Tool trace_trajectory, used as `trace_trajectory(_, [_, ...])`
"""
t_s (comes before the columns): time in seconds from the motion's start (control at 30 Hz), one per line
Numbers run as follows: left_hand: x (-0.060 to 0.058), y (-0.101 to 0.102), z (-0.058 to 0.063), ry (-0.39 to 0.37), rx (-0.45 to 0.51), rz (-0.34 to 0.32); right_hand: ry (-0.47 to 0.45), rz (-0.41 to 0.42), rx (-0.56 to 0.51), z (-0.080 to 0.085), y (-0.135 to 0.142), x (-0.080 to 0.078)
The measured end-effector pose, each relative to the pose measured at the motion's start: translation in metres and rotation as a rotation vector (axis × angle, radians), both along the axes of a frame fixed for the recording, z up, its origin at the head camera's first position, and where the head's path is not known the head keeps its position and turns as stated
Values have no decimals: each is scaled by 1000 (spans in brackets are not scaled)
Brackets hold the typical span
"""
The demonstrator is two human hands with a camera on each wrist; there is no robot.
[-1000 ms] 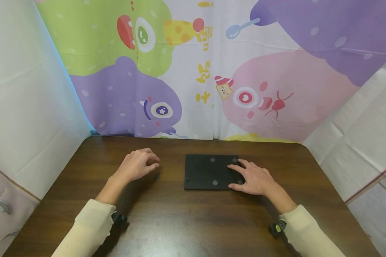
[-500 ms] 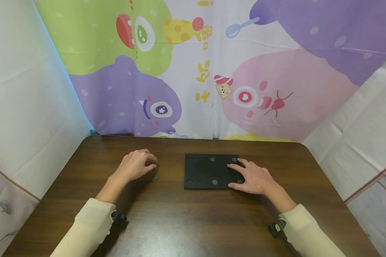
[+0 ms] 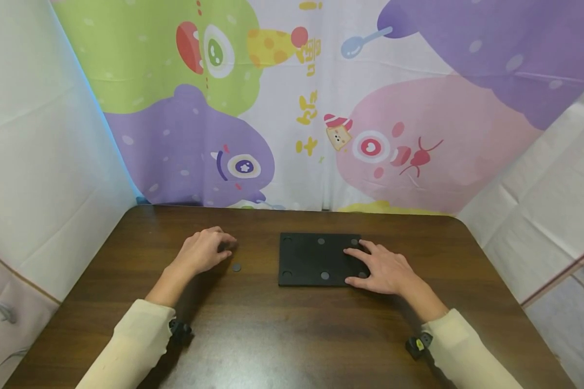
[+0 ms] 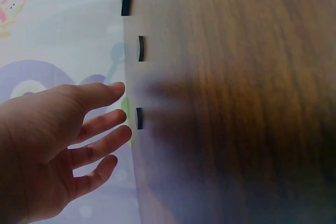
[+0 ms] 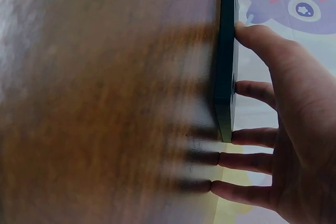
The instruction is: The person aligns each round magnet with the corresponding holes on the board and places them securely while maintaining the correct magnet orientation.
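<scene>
A flat black rectangular board lies on the brown table. Grey round discs sit along its middle and right end, and dark ring-shaped recesses mark its two left corners. My right hand rests spread at the board's right end, with thumb and some fingertips on it; in the right wrist view the outer fingers reach past its edge. To the left, my left hand hovers low with loosely bent fingers and nothing between them. A small grey disc lies beside its thumb. The left wrist view shows a second disc just beyond the fingertips.
The wooden table has rounded far corners. Behind it hangs a curtain printed with cartoon figures, and white fabric walls stand at both sides. Small black cameras are strapped at both wrists.
My left hand has drawn slightly left, and the small disc near its thumb now shows fully. The right hand and the board have stayed in place.
</scene>
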State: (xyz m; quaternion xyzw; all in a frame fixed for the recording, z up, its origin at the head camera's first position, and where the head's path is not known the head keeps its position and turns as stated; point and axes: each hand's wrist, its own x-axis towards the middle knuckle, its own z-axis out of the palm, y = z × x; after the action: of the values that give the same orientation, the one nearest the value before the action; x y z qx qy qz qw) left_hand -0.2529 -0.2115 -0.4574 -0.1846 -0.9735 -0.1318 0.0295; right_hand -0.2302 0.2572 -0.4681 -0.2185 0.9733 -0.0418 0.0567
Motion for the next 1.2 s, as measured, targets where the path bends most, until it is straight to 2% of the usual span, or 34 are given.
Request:
trace_trajectory(0.27, [-6,-4,-8,2,-2,-27,3,-3,1,0,0,0])
trace_trajectory(0.33, [-15,-11,-23,40,-21,-36,3,-2,1,0,0,0])
trace_trajectory(0.5, [-22,-16,-32,47,-18,-45,3,0,0,0,-1,0])
trace_trajectory(0.57, [-18,-12,-24,32,-4,-50,2,-1,-2,1,-1,0])
trace_trajectory(0.73, [-11,-8,-17,12,-17,-54,1,-3,-2,1,-1,0])
trace_trajectory(0.83, [-13,-10,-20,11,-20,-61,3,-3,-1,0,-1,1])
trace_trajectory(0.93, [-25,-17,-37,40,-28,-71,5,-2,-4,0,0,1])
trace_trajectory(0.97, [-31,-20,-48,58,-32,-73,6,-1,-5,0,0,1])
trace_trajectory(1.0, [-33,-21,-48,41,-28,-73,7,0,-7,0,0,1])
trace_trajectory(1.07, [-44,-27,-66,71,-33,-72,8,2,-8,0,0,1])
trace_trajectory(1.17, [-46,-29,-67,60,-31,-73,6,3,-7,0,0,1])
trace_trajectory(1.2, [-42,-28,-61,42,-30,-69,4,2,-7,0,0,1])
